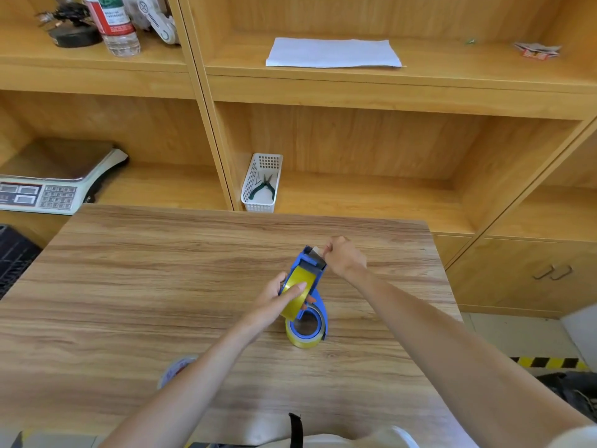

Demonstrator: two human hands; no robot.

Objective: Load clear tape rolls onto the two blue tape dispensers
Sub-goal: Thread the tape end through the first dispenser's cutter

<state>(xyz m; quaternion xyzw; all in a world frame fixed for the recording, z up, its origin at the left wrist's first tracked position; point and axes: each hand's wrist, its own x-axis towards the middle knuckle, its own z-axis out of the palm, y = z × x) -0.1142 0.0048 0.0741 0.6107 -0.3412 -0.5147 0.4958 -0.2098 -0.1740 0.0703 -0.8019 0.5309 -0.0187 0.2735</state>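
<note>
In the head view, a blue tape dispenser (pixel 310 270) is held above the wooden table (pixel 161 270), carrying a yellowish clear tape roll (pixel 298 294) in its frame. The left hand (pixel 280 297) wraps around that roll, with one finger laid flat across its outer face, probably to stop it turning and steady the dispenser. The right hand (pixel 344 255) is closed in a pinch at the cutter end, seemingly gripping the loose tape end there; the tape itself is too thin to make out. That pairing fits threading the tape through the front roller and under the blade. Just below and nearer the person, a second blue dispenser with its tape roll (pixel 307 329) rests on the table, its core facing upward and apparently already loaded, set close by so both stay within reach. A further tape roll (pixel 177 370) lies near the left forearm, partly hidden. A white basket holding pliers (pixel 262 182) sits on the shelf beyond, well apart.
</note>
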